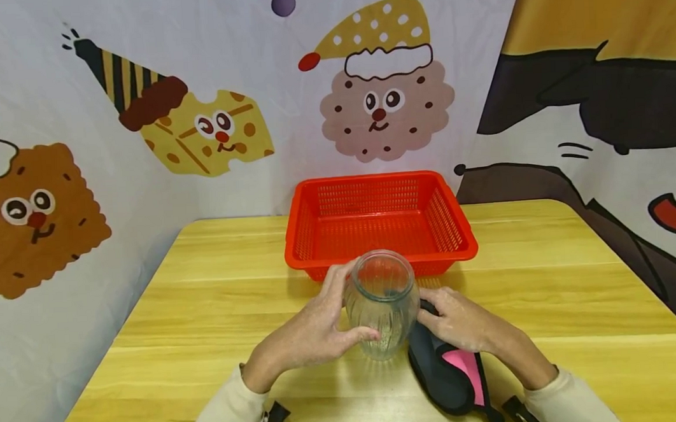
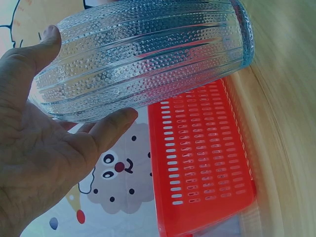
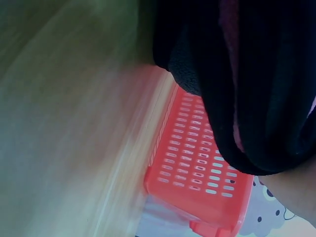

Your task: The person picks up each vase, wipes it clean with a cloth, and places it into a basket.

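Behind your work hangs a pale backdrop (image 1: 299, 117) printed with cartoon biscuits and a cheese wedge in party hats. Before it stretches the wood-grained counter (image 1: 206, 313), which carries the other things. Toward its far side stands the red plastic basket (image 1: 372, 199), mouth up; you look straight into it, onto a slatted floor and perforated walls, red all over. Nearer you is the clear glass jar (image 1: 383, 323), open at the top, its ribbed walls bulging at the middle. Through the glass you see the counter's tone and a dark patch by the rim; you cannot tell whether that patch is inside or behind. The jar stands roughly upright just in front of the basket, its rim overlapping the basket's near edge in the head view; whether its base touches the counter you cannot tell. To its right slants a black cloth piece (image 1: 438, 371) with a pink patch, its upper end beside the jar. Your left hand (image 1: 323, 326) grips the jar's left side, thumb in front and fingers behind. Your right hand (image 1: 455, 316) pinches the cloth's upper end, fingertips close by the glass.
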{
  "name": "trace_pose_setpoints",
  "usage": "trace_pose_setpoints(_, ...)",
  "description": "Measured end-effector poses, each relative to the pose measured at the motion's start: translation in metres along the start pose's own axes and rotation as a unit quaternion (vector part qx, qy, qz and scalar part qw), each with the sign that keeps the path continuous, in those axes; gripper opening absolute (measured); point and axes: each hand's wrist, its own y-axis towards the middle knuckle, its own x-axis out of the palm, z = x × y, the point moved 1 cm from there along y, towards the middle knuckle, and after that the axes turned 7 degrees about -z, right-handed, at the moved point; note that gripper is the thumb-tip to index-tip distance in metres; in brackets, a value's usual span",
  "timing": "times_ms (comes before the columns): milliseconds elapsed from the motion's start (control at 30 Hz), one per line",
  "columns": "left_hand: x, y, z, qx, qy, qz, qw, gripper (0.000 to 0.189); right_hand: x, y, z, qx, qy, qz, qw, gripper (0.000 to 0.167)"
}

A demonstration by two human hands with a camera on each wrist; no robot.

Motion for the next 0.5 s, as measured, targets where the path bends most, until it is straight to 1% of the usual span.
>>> trace_pose_setpoints(233, 0.0004, -0.0008, 0.0004, -0.002, -0.004, 0.0, 1.0, 0.1, 0.0008, -0.0031, -0.0012, 0.011, -0.018, -0.017, 0.9996, 0.023)
trace_pose_setpoints(367, 0.0002, -0.0008, 0.0005, -0.002, -0.006, 0.001, 1.0, 0.1, 0.0027, -0.0037, -0.0003, 0.02, -0.014, -0.024, 0.9994, 0.019)
trace_pose_setpoints(400, 0.0002, -0.0008, 0.0004, -0.002, -0.006, 0.001, 1.0, 0.1, 0.0034, -0.0036, 0.0, 0.018, -0.012, -0.025, 0.9995, 0.02)
trace_pose_setpoints(500, 0.0, -0.0007, 0.0003, -0.004, -0.004, 0.001, 1.0, 0.101, 0.0055, -0.0031, 0.0009, 0.016, 0.006, -0.033, 0.9993, 0.031)
